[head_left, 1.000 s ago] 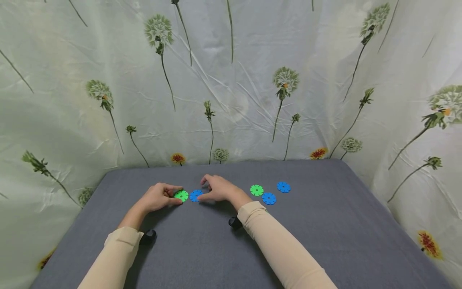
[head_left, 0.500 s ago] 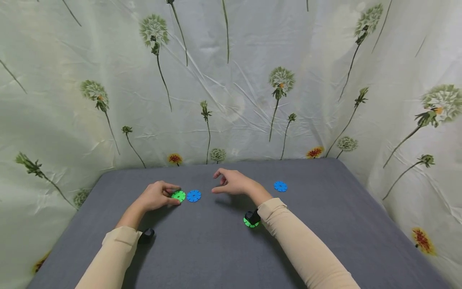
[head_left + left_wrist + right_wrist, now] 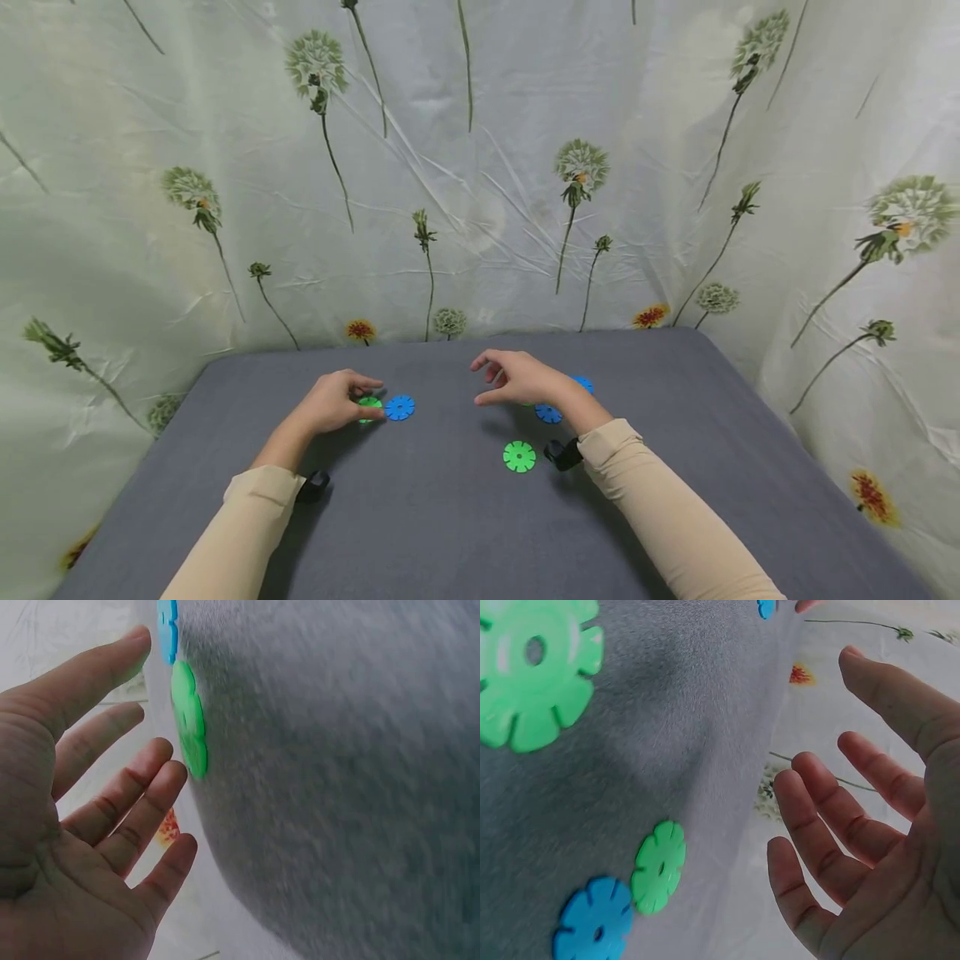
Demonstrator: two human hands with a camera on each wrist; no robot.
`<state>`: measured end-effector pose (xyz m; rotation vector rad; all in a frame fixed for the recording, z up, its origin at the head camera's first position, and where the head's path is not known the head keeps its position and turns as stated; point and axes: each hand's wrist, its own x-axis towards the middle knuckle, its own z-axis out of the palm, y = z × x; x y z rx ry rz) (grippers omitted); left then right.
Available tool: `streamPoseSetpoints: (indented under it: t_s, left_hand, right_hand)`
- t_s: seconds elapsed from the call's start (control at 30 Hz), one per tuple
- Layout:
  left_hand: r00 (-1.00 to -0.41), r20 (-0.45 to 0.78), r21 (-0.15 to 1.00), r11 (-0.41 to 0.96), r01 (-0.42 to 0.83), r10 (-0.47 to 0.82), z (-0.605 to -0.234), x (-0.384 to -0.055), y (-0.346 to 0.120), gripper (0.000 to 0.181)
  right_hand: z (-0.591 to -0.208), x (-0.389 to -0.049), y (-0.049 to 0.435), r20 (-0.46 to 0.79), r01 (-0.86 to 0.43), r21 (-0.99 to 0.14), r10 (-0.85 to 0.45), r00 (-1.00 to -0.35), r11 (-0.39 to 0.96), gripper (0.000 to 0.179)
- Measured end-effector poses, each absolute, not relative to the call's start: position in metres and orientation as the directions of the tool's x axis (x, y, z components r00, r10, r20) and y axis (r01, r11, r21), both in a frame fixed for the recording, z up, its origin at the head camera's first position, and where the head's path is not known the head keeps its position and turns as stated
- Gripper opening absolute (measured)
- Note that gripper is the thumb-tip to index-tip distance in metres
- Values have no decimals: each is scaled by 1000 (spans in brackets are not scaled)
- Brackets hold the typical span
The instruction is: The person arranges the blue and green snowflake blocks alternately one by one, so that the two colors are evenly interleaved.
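Note:
On the left of the table, a green notched disc (image 3: 369,408) and a blue notched disc (image 3: 400,407) lie flat side by side, their edges nearly meeting. My left hand (image 3: 341,402) hovers over the green one with relaxed fingers and partly covers it. In the left wrist view the fingers (image 3: 161,796) are spread, and the palm holds nothing. Further right, my right hand (image 3: 517,381) is in the air, fingers loosely bent and nothing in them. Below it lies another green disc (image 3: 519,457), in front of the hand and near the wrist strap.
Behind my right wrist are a blue disc (image 3: 548,413), a green disc (image 3: 659,868) mostly hidden in the head view, and another blue disc (image 3: 582,384) partly covered by the arm. A grey cloth covers the table (image 3: 435,517). A flower-printed curtain (image 3: 510,208) hangs behind.
My right hand has drawn back rightward from the blue disc on the left. My left hand, earlier with fingertips at the green disc's edges, has shifted over it. The front green disc has come into view.

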<state>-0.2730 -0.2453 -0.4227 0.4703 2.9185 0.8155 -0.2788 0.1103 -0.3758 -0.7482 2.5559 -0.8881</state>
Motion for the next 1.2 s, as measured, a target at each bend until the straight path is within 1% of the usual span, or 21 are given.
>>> streamPoseSetpoints:
  t_s: [0.23, 0.4, 0.63, 0.8, 1.0, 1.2]
  left_hand:
    - [-941, -19, 534, 800, 275, 337, -423, -276, -229, 54]
    - [-938, -38, 520, 809, 276, 345, -425, -280, -221, 50]
    - [-928, -54, 488, 821, 298, 370, -425, -284, -214, 48]
    - [-929, -67, 490, 823, 286, 363, -425, -284, -213, 46]
    - [-929, -70, 491, 823, 285, 364, -427, -285, -212, 40]
    - [-928, -74, 490, 824, 284, 364, -428, -287, -212, 38]
  right_hand:
    - [-378, -262, 132, -133, -371, -648, -579, -804, 665, 59]
    - [-383, -251, 146, -149, -377, -629, -582, -800, 680, 62]
    - [-393, -235, 160, -158, -398, -622, -606, -779, 674, 55]
    - [-401, -225, 163, -154, -427, -598, -620, -770, 678, 52]
    - [-412, -219, 163, -138, -454, -596, -641, -755, 662, 49]
    - [-419, -216, 162, -106, -470, -566, -626, -773, 677, 49]
